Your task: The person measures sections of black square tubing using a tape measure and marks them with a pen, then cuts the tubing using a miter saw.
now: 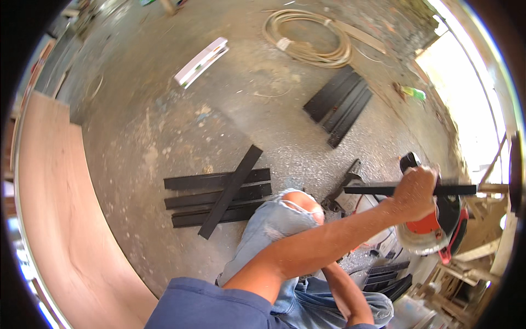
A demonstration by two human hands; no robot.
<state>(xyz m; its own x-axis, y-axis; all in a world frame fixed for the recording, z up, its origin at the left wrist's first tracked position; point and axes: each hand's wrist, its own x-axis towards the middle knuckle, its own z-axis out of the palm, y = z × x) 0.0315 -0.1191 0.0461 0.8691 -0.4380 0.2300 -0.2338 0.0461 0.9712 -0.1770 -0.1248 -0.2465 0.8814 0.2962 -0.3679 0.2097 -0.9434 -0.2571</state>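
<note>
My left arm reaches across to the right, and my left hand (415,193) is closed around a long, straight black strip (370,190). The strip lies level and sticks out on both sides of the fist. Just behind and below the hand is a power saw with a red body (424,225), a rounded pale guard and a black handle (409,160). My right forearm (346,293) shows between my knees and passes under the left arm. My right hand is hidden.
Black strips (216,197) lie left of my knee, one crosswise on top. More strips (339,101) lie ahead; another pile (388,277) is by my right knee. Also around are a coiled hose (307,38), a white bar (201,62), a wooden panel (60,208) and scrap wood (476,252).
</note>
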